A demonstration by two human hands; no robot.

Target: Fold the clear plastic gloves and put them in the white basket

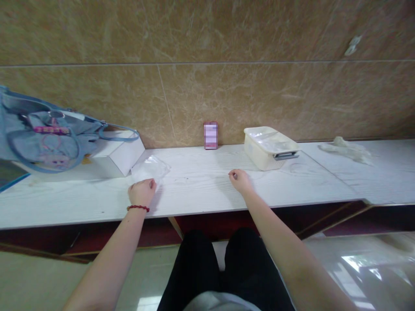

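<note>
Both hands are over the white wood-grain worktop (194, 185). Left hand (142, 192), red bracelet (138, 208) at the wrist: grip together, fingers curled in, at the near edge of a clear plastic bag (151, 167); contact cannot be told. The bag lies beside a white box (126, 156). Right hand (240, 181): grip likewise together, near but apart from a cream plastic container (254, 153). Between these, further back, a smartphone (210, 136) leans against the tiled wall (194, 95).
</note>
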